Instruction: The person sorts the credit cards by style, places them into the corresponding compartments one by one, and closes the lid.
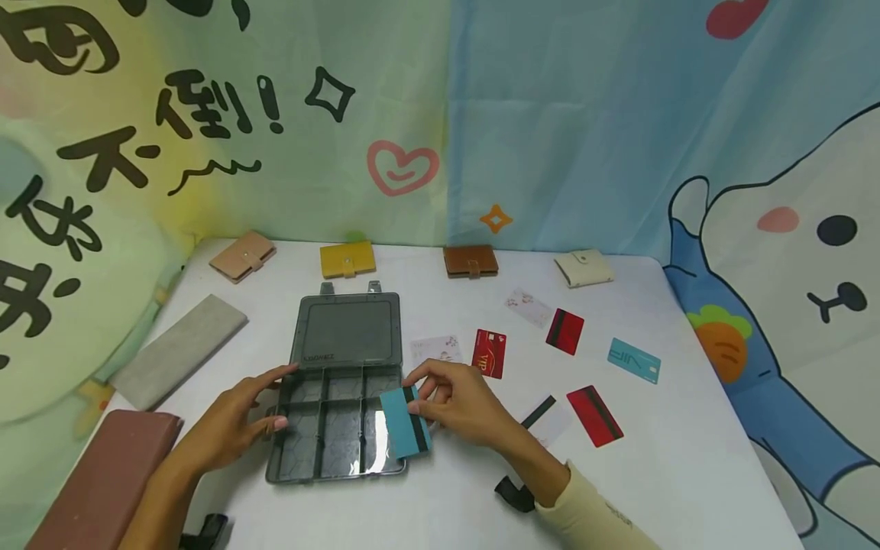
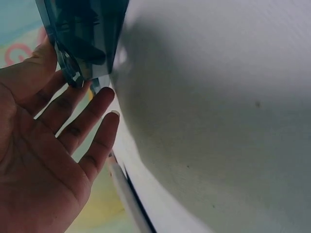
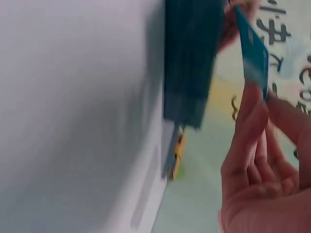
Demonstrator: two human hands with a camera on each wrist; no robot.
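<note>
In the head view, a dark translucent organizer box (image 1: 340,412) lies on the white table with its lid (image 1: 352,328) folded back. Several compartments divide its tray. My left hand (image 1: 230,420) rests at the box's left side, thumb at the wall and index fingertip near the hinge. Seen from the left wrist, that hand (image 2: 53,131) has its fingers fairly straight and spread beside the box. My right hand (image 1: 457,401) pinches a blue card (image 1: 399,424) with a black stripe, tilted above the box's right compartments. The right wrist view also shows this card (image 3: 255,53) between thumb and fingers.
Red cards (image 1: 489,353), a second blue card (image 1: 634,360) and pale cards (image 1: 436,349) lie scattered on the right. Along the back edge are several small wallets (image 1: 347,260). A grey long wallet (image 1: 180,351) and a brown case (image 1: 103,481) lie at left.
</note>
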